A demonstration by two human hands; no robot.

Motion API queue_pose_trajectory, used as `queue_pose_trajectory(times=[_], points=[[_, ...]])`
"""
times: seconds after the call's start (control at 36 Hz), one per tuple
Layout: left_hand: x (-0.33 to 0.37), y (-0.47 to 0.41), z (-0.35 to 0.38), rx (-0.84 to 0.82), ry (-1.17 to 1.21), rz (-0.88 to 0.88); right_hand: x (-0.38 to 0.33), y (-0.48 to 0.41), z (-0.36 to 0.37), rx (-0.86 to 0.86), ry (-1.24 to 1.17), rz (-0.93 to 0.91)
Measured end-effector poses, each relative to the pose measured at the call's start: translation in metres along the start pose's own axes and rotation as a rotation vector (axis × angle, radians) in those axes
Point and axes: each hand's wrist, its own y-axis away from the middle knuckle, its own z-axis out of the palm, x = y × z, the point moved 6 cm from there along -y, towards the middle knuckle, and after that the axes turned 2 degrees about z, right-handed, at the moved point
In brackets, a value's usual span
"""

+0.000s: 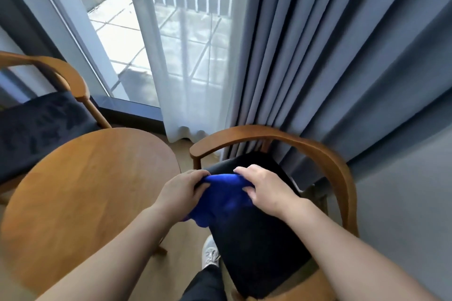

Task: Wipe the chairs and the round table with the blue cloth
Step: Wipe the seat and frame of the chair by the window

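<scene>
The blue cloth (pixel 221 199) hangs bunched between my two hands, above the front of the right chair's black seat (pixel 259 239). My left hand (pixel 184 187) grips its left edge with curled fingers. On the other edge, my right hand (pixel 264 187) pinches the cloth. The right chair (pixel 325 154) has a curved wooden backrest. A round wooden table (pixel 90 193) stands to the left of my hands. A second wooden chair (pixel 44 117) with a dark cushion stands at the far left behind the table.
Grey curtains (pixel 342 56) hang right behind the right chair, with a sheer white curtain (pixel 195 68) and a glass balcony door (pixel 117 39) beyond. My shoe (pixel 210 254) stands on the wooden floor between table and chair.
</scene>
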Motion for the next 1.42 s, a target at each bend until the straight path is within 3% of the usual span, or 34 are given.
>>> queue_pose_trajectory(times=[0.5, 0.75, 0.86, 0.94, 1.0, 1.08, 1.22, 1.42], points=[[-0.130, -0.183, 0.035, 0.005, 0.116, -0.213, 0.074, -0.221, 0.015, -0.225, 0.060, 0.147], [-0.170, -0.230, 0.044, 0.107, 0.164, -0.393, 0.087, -0.314, 0.036, -0.113, 0.198, 0.098], [-0.175, -0.221, 0.043, 0.142, 0.106, -0.371, 0.073, -0.312, 0.069, -0.100, 0.506, -0.050], [-0.179, -0.209, 0.043, 0.162, 0.095, -0.364, 0.057, -0.300, 0.095, -0.092, 0.564, -0.195], [-0.182, -0.202, 0.045, 0.153, 0.098, -0.373, 0.051, -0.296, 0.115, -0.183, 0.549, -0.266], [-0.184, -0.194, 0.046, 0.163, 0.074, -0.369, 0.050, -0.297, 0.134, -0.264, 0.491, -0.243], [-0.190, -0.183, 0.043, 0.205, 0.037, -0.361, 0.049, -0.303, 0.153, -0.209, 0.571, -0.179], [-0.192, -0.167, 0.038, 0.245, 0.025, -0.344, 0.056, -0.306, 0.166, -0.182, 0.619, -0.269]])
